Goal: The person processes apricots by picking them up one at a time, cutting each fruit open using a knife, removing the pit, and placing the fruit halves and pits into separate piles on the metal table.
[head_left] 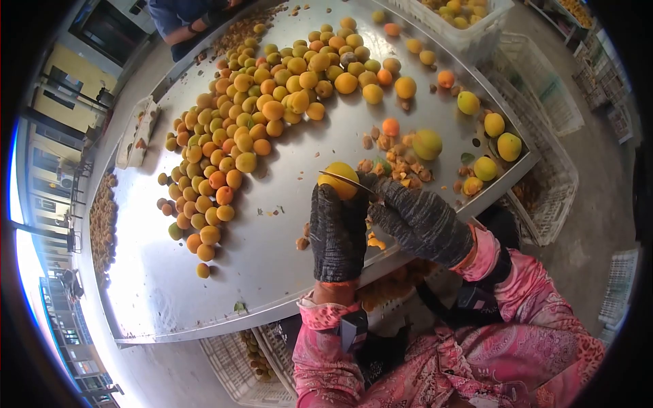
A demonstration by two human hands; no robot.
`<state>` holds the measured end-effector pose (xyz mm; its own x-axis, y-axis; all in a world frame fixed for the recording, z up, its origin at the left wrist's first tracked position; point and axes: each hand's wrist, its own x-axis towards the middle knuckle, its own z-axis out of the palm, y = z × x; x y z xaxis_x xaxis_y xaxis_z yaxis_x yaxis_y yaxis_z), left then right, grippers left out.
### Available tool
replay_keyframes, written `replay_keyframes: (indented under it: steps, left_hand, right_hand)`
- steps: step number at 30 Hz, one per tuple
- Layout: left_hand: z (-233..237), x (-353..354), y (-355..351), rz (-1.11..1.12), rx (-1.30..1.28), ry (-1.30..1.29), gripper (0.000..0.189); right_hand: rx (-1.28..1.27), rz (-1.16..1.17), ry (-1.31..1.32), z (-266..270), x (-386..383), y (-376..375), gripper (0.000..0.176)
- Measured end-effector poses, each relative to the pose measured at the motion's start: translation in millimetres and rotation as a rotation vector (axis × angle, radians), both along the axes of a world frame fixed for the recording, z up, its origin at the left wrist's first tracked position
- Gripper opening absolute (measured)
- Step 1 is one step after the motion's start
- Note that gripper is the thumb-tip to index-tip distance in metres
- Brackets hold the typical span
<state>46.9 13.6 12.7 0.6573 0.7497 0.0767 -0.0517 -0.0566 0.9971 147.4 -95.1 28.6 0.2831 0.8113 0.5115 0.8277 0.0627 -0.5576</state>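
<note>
My left hand [338, 231], in a dark knit glove, is closed round a yellow fruit [338, 178] just above the metal table [286, 224]. My right hand [425, 221], gloved the same way, grips a thin knife [345, 179], whose blade lies across the face of the fruit. Just beyond my hands is a heap of brown fruit pits and scraps [401, 163], with a larger yellow-green fruit [427, 144] and a small orange one [390, 127] beside it.
A big pile of yellow and orange fruit [241, 122] spreads over the table's middle. Loose yellow fruits [509, 146] lie near the right edge. A white crate [469, 34] of fruit stands at the back right. Another person's forearm [180, 34] shows at the far left edge.
</note>
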Motion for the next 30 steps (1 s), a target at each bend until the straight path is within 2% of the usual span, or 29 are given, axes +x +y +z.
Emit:
replay_keyframes:
  steps: [1,2,3,5,6,8,13,15,16,18,22,24,26,28,30]
  left_hand:
    - [1.7,-1.7,-2.1,0.039,0.182,0.086,0.044]
    - [2.5,-3.4,-4.0,0.078,0.363,0.171,0.042]
    - [-3.7,-5.7,-2.4,0.076,0.364,0.169,0.042]
    - [-20.9,-9.0,3.7,0.112,0.622,0.173,0.037]
    - [-16.3,-6.7,1.6,0.109,0.622,0.172,0.037]
    - [-0.5,-0.7,-5.0,0.101,-0.194,-0.146,0.036]
    - [12.5,-4.3,-4.2,0.081,-0.269,-0.112,0.034]
    - [15.3,-3.7,-3.8,0.065,-0.254,-0.07,0.034]
    - [16.0,-2.0,-4.4,0.087,-0.225,-0.037,0.037]
    - [17.0,-0.3,-4.6,0.11,-0.198,-0.002,0.041]
    - [4.1,-1.5,-1.7,0.204,-0.151,0.059,0.038]
    - [-2.5,-1.2,-0.4,0.242,-0.158,0.073,0.038]
    - [-4.5,1.8,0.0,0.27,-0.363,0.03,0.04]
    - [-8.5,1.0,2.9,0.269,-0.377,0.037,0.042]
    - [0.1,0.1,3.4,0.242,-0.38,0.062,0.045]
  right_hand:
    - [0.001,0.0,-0.002,1.9,1.0,0.1,0.024]
    - [0.011,0.014,-0.138,5.0,2.2,-0.2,0.026]
    - [0.02,0.028,-0.273,7.1,3.1,-0.4,0.028]
    - [-0.017,0.026,-0.175,9.1,0.1,0.9,0.029]
    - [-0.055,0.026,-0.074,9.7,-1.4,1.2,0.031]
    - [-0.07,0.019,-0.014,-0.4,-1.5,4.0,0.032]
    - [-0.038,0.068,0.12,-8.9,3.5,8.1,0.035]
    - [0.076,0.126,-0.213,-5.4,8.1,7.8,0.036]
    - [0.075,0.127,-0.212,-5.5,6.8,7.1,0.036]
    - [-0.163,0.092,0.143,-6.4,2.3,6.4,0.035]
    - [-0.132,0.068,0.07,-7.5,-2.2,8.5,0.034]
    - [-0.217,0.042,0.094,-7.1,-3.5,9.4,0.034]
    - [-0.273,0.028,0.073,-6.2,-5.4,9.9,0.034]
    - [-0.328,0.013,0.054,-7.4,-6.6,10.5,0.034]
    - [-0.22,0.006,0.017,-12.6,-7.2,11.6,0.037]
